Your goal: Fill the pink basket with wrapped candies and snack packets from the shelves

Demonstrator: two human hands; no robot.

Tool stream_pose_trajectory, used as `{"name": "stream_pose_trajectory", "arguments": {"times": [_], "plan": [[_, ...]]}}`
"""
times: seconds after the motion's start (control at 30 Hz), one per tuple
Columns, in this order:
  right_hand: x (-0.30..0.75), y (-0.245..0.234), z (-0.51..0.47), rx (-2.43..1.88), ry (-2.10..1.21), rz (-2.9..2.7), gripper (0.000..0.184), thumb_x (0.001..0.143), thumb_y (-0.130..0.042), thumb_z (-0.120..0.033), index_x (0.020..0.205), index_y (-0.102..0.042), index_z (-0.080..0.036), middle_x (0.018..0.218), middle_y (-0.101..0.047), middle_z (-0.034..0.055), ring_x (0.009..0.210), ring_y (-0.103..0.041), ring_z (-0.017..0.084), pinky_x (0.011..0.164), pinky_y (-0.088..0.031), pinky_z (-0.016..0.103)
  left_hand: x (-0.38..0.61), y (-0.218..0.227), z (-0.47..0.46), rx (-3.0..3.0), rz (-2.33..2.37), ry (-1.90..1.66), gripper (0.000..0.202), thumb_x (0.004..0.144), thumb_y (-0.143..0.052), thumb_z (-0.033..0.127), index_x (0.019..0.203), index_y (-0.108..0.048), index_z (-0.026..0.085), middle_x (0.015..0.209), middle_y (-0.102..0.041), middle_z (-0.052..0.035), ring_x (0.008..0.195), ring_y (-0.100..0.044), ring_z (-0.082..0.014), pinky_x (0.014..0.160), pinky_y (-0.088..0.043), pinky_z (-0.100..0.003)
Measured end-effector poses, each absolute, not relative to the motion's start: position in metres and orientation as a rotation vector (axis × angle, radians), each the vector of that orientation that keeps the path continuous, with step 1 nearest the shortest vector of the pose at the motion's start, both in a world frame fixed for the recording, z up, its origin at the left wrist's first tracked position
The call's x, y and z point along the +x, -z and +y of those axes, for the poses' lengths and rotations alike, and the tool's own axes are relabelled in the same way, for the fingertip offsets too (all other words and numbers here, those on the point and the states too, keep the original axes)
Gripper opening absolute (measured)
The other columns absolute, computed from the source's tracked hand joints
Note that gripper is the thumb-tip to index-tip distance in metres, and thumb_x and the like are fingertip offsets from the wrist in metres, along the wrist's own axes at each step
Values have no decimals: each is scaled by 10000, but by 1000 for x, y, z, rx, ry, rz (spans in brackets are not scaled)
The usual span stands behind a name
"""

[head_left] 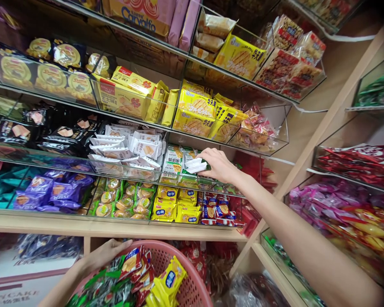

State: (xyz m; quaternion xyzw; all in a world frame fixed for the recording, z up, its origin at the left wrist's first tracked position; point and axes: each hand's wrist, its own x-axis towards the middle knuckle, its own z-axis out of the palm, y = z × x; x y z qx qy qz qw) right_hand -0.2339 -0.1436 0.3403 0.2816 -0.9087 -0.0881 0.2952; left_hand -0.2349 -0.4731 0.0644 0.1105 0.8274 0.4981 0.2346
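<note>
White packets (196,165) are pinched in the right hand (216,163), seemingly bunched so 1 grip keeps them together, beside green-and-white packs (173,160), its arm (291,224) outstretched, while the left hand (106,252), palm down, grasps the pink basket (196,275) by its rim, probably steadying the snacks (169,279) below the wooden shelf (115,225).

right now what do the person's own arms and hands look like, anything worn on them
The left arm and right arm look slender and smooth, with no sleeves where they show. The left hand and right hand wear no gloves. No watch or markings stand out; rings are too small to tell.
</note>
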Motion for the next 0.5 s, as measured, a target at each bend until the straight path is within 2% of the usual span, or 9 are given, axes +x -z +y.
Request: {"name": "stream_pose_trajectory", "arguments": {"times": [0.1, 0.2, 0.3, 0.4, 0.5], "plan": [[-229, -338, -139, 768, 10, -2346, 384, 731, -625, -359, 1071, -517, -217, 1056, -533, 64, 952, -461, 227, 789, -340, 350, -235, -67, -472, 296, 2291, -1341, 604, 616, -429, 738, 554, -534, 147, 468, -285, 42, 432, -223, -84, 424, -155, -235], [-217, -327, -136, 703, -441, -2210, 394, 695, -660, -364, 1032, -532, -202, 1024, -549, 51, 938, -492, 205, 804, -374, 342, -235, -69, -472, 322, 2284, -1349, 646, 611, -428, 744, 599, -596, 121, 490, -351, 27, 460, -263, -89, 435, -188, -225], [-192, -298, -138, 491, -1146, -2020, 410, 666, -684, -372, 1010, -534, -206, 964, -590, 17, 878, -537, 172, 794, -417, 325, -237, -67, -473, 351, 2264, -1343, 666, 630, -406, 745, 621, -618, 114, 493, -400, 17, 468, -277, -91, 432, -204, -215], [-160, -257, -146, 296, -1934, -1798, 339, 720, -643, -366, 1008, -544, -217, 996, -618, 8, 889, -566, 154, 786, -455, 305, -238, -65, -474, 343, 2242, -1363, 625, 644, -444, 712, 634, -634, 117, 510, -475, 6, 470, -325, -96, 449, -234, -213], [-131, -218, -155, 94, -2493, -1583, 290, 751, -620, -354, 1004, -574, -220, 1011, -641, 9, 900, -589, 148, 762, -487, 284, -237, -65, -473, 350, 2231, -1390, 621, 622, -477, 708, 672, -660, 117, 547, -540, -10, 496, -378, -114, 468, -268, -216]]}}
